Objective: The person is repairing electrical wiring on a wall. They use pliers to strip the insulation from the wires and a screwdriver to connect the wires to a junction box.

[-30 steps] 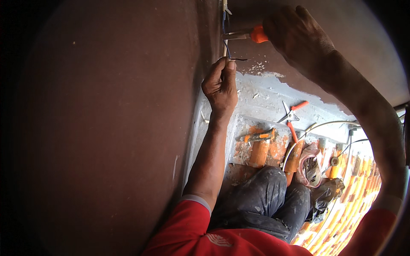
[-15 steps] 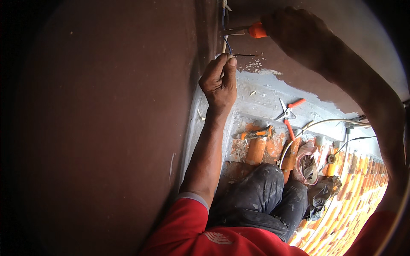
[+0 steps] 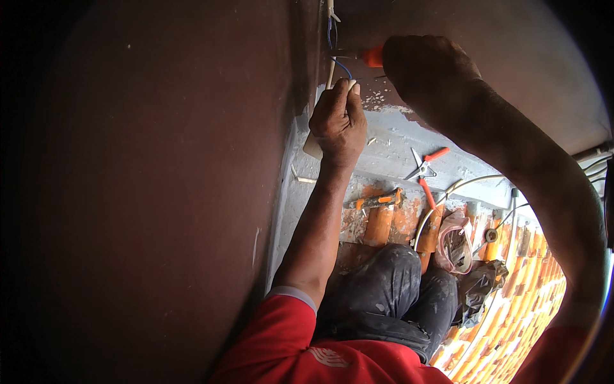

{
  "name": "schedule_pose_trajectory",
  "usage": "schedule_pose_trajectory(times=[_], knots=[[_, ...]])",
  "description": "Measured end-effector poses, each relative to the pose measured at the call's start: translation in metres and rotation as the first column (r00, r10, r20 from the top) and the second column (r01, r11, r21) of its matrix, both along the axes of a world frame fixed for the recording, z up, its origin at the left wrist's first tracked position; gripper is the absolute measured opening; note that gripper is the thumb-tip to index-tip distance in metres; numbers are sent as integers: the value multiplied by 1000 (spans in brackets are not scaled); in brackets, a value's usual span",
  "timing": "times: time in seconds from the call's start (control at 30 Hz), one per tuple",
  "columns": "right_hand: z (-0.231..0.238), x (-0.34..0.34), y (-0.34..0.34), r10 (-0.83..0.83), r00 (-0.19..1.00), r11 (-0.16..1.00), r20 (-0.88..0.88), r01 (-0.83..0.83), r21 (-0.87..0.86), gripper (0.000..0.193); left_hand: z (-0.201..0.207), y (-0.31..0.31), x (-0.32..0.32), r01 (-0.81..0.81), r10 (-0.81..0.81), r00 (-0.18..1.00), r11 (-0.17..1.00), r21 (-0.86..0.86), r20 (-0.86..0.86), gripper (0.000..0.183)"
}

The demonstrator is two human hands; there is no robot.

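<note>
My left hand [image 3: 339, 121] is raised against the corner of a dark brown wall [image 3: 160, 192] and pinches a thin white cable [image 3: 331, 70] that runs up the corner, with a blue wire [image 3: 341, 65] beside it. My right hand [image 3: 428, 73] is closed around a tool with an orange handle [image 3: 373, 56], whose metal tip points left at the wall just above my left fingers. Most of the tool is hidden by my fist.
Orange-handled pliers [image 3: 427, 168] and another orange-handled tool [image 3: 377, 200] lie on the grey ledge [image 3: 396, 147] below. A white cable [image 3: 448, 195] curves over orange roof tiles [image 3: 511, 307]. A pink bag [image 3: 453, 240] and a dark bag [image 3: 478, 288] sit by my knees.
My right hand has come down and left, closer to the wall corner. My left hand has stayed gripping the cable at the corner, shifting slightly upward in view.
</note>
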State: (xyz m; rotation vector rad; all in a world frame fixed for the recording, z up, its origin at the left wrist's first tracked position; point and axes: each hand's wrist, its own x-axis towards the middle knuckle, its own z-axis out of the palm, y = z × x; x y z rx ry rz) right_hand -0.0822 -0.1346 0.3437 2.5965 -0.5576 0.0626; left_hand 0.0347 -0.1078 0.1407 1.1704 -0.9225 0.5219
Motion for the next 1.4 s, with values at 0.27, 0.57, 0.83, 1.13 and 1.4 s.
schedule_pose_trajectory(times=[0.27, 0.57, 0.83, 1.13, 1.4], knots=[[-11, 5, 15, -155, 983, 983, -96, 144, -109, 22, 8, -20, -17, -90, 89, 996, 994, -61, -24, 6], [-10, 7, 14, -100, 994, 987, -40, 94, -129, 15, 9, -22, -18, -30, 30, 999, 1000, 0, -40, 6], [-3, -24, 0, -239, 955, 899, 176, 148, 412, 31, -4, -22, -10, 57, -70, 987, 994, -92, -145, 10], [-43, -35, -8, -503, 862, -312, 67, -252, 916, 50, -32, -28, -7, 415, -460, 866, 880, -231, -196, 17], [-71, -21, -6, -616, 780, -389, 113, -426, 817, 48, -47, -32, -6, 697, -822, 502, 569, -437, -270, 40]])
